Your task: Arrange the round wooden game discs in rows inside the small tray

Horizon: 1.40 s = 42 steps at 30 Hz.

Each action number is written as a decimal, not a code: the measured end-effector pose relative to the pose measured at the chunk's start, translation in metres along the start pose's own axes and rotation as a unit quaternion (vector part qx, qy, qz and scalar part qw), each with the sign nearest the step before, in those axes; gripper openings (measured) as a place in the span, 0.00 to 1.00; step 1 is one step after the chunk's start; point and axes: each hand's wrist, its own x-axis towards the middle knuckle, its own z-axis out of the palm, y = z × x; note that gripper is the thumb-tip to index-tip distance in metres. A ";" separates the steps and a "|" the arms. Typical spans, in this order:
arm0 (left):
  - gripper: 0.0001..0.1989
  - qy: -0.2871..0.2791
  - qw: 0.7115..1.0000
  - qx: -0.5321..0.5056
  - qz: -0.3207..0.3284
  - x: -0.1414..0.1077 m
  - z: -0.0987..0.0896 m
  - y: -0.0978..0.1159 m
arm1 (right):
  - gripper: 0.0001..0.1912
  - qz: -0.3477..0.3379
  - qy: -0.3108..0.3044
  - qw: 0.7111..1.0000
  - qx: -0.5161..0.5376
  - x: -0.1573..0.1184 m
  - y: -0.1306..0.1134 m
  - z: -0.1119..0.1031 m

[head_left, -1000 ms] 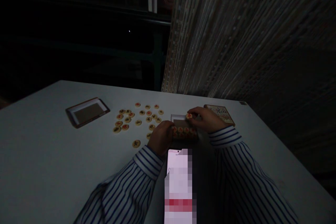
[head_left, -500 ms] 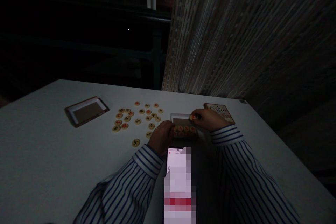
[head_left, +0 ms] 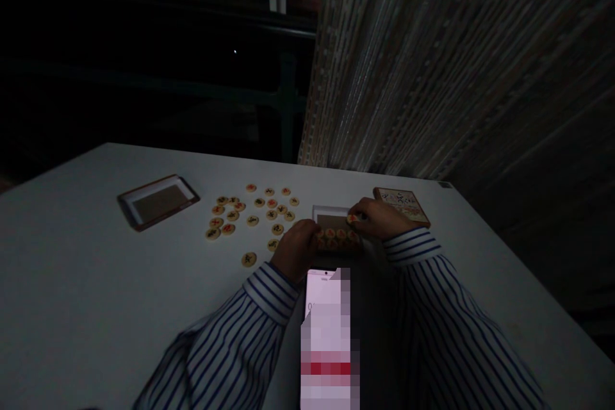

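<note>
Closest to me is my phone [head_left: 327, 298], lying on the white table [head_left: 120, 307] just this side of the box [head_left: 331, 210]. My left hand [head_left: 295, 250] hasn't really budged: fingers curled together at the box's left side. Too dark to tell if they're actually pinching the wall, tbh. The near part of the box has rows of red-marked pieces [head_left: 330, 234] in it, and the far part shows bare floor.

The bit that changed is my right hand [head_left: 382, 218]. Thumb and fingertips are pinching one red-marked piece [head_left: 352, 219], and over the last second it's come across to the box's right end and dipped lower. So I'd call it nearly in line past the filled rows, but not let go of. Can't tell if it's touching down.

Loose pieces [head_left: 248, 259] to the left haven't shifted. Shallow tray [head_left: 163, 202] further left, printed lid [head_left: 402, 204] off right, string curtain [head_left: 360, 77] behind.
</note>
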 end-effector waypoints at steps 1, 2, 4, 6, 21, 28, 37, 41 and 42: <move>0.11 0.002 1.000 -0.001 0.003 0.000 0.000 0.000 | 0.15 0.000 0.002 1.000 -0.001 0.000 0.000 0.001; 0.11 0.005 1.000 -0.002 0.006 0.000 0.000 -0.001 | 0.15 -0.001 0.002 1.000 -0.001 0.000 -0.001 0.001; 0.11 0.008 1.000 -0.004 0.008 0.000 0.000 -0.001 | 0.15 -0.006 -0.003 1.000 0.001 0.000 -0.001 0.002; 0.11 0.010 1.000 -0.004 0.007 -0.001 0.001 -0.002 | 0.14 -0.008 -0.008 1.000 0.001 0.000 -0.001 0.003; 0.10 0.001 1.000 0.008 0.003 0.000 0.000 0.000 | 0.14 0.001 -0.031 1.000 -0.004 0.001 -0.001 0.005; 0.10 -0.007 1.000 0.007 0.000 0.000 0.000 -0.001 | 0.15 -0.002 -0.039 0.999 0.002 0.003 0.002 0.008; 0.10 0.007 1.000 0.003 0.010 0.000 0.001 -0.001 | 0.15 0.005 -0.034 0.999 0.007 0.002 0.002 0.007; 0.11 0.016 1.000 0.005 0.016 -0.001 0.001 -0.001 | 0.16 0.012 -0.037 0.999 0.004 0.002 0.003 0.007; 0.11 0.015 1.000 0.006 0.017 -0.001 0.001 -0.001 | 0.15 0.011 -0.038 0.999 0.003 0.002 0.003 0.007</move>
